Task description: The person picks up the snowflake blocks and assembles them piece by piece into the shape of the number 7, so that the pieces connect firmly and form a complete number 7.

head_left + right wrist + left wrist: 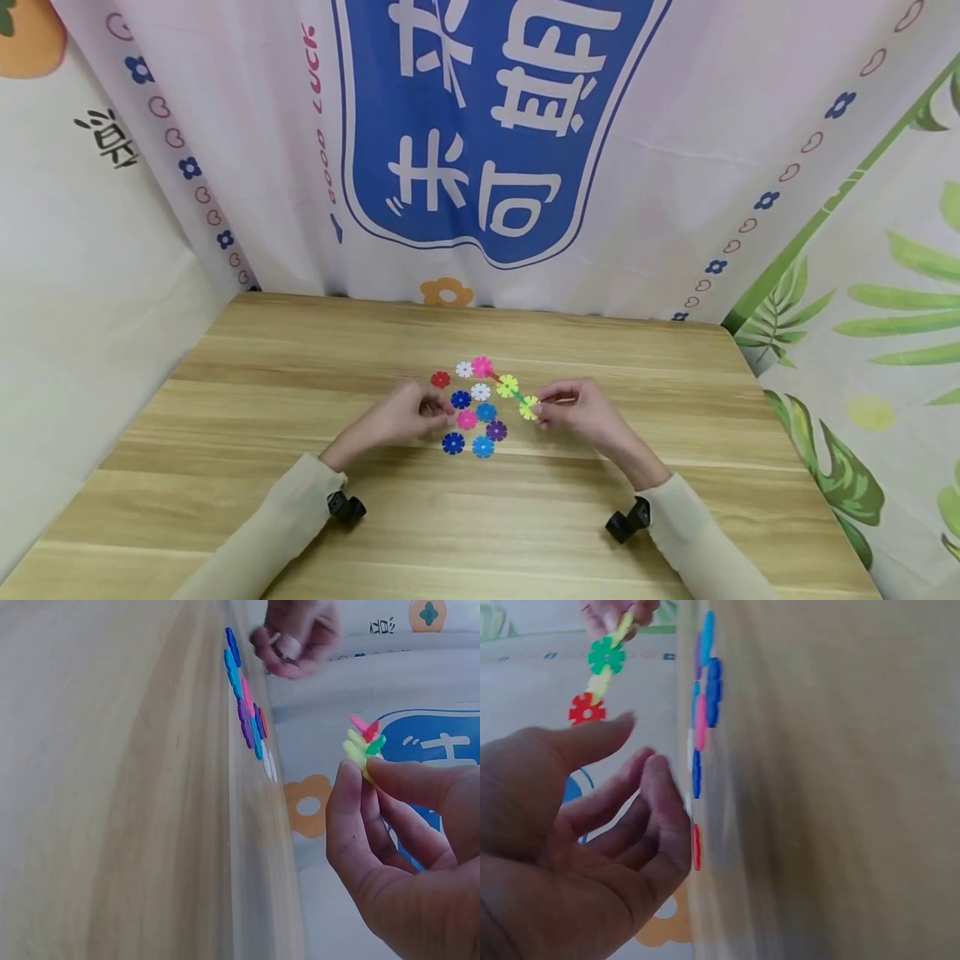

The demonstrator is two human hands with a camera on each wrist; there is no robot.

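Observation:
Between thumb and fingers, my right hand (585, 414) pinches the yellow end disc (355, 757) of a chain of notched plastic discs. In the head view the chain runs up and left from that hand: yellow, green, another yellow disc (507, 385), red, then a pink disc (482, 367). It is raised off the table in the right wrist view. My left hand (600, 825) holds nothing; its fingers are loosely bent, with the thumb apart from them. That hand hovers beside the loose discs, nearest to a dark blue disc (461, 400) and a pink disc (467, 419).
Loose discs lie flat on the wooden table (480, 533): a red one (440, 379), a purple one (497, 431), light blue ones (483, 447), dark blue ones (453, 442) and white ones (481, 392). A printed curtain (262, 167) hangs behind the table's far edge.

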